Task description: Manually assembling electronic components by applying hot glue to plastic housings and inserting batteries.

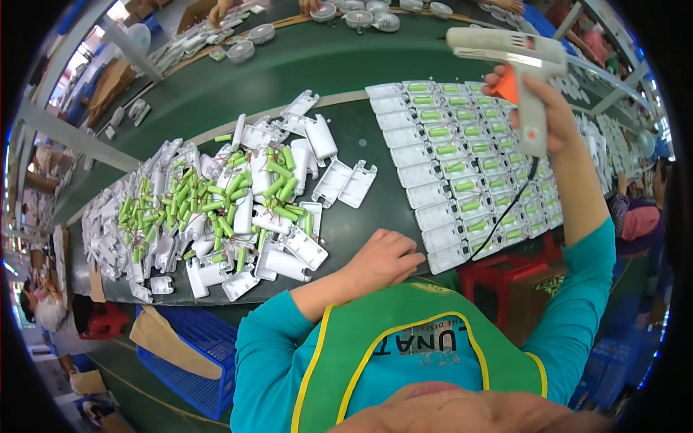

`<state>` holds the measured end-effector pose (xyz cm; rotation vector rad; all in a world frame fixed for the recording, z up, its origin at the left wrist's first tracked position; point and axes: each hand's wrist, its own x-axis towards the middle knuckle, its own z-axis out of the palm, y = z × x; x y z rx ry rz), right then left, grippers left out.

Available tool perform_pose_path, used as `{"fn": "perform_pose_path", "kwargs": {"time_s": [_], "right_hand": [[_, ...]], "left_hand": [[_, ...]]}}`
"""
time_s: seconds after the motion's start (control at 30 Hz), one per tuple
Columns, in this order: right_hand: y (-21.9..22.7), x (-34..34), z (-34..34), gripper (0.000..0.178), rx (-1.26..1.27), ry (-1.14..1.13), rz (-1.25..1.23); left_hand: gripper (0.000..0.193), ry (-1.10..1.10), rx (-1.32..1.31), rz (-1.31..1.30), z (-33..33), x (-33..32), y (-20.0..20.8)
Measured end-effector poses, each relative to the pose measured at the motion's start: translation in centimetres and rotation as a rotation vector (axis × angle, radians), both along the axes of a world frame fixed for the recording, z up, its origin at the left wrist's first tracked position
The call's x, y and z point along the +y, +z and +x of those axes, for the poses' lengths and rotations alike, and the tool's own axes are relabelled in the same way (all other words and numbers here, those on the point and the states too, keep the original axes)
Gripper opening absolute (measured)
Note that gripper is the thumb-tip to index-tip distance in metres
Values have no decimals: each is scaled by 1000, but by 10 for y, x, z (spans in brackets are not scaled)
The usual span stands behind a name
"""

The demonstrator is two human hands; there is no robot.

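My right hand (552,115) is raised over the far right of the table, wrapped round the grip of a white glue gun (505,47). Its orange trigger (507,85) is under my fingers, and the nozzle points left. A black cord (505,213) hangs from the grip across rows of white plastic casings (429,175). Many casings in these rows hold a green battery cell (471,206) with thin wires. My left hand (382,258) rests by the near table edge, fingers curled and nothing seen in it, between the rows and a heap of green cells (278,187).
Loose white casings (307,249) lie mixed into the heap on the dark green table (354,123). Beyond, small round fans (359,19) lie near other people's hands. A blue crate (180,353) stands below at left, a red stool (498,278) under the table at right.
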<state>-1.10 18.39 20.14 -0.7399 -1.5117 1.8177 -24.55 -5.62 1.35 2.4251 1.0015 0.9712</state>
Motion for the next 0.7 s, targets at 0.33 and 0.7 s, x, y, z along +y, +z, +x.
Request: {"fn": "perform_pose_path", "kwargs": {"time_s": [0.33, 0.7], "right_hand": [[-94, 79, -86, 36, -455, -56, -113], [-122, 93, -100, 39, -617, 50, -135]], "left_hand": [[27, 370, -34, -57, -94, -44, 6], [28, 718, 93, 32, -155, -48, 28]]}}
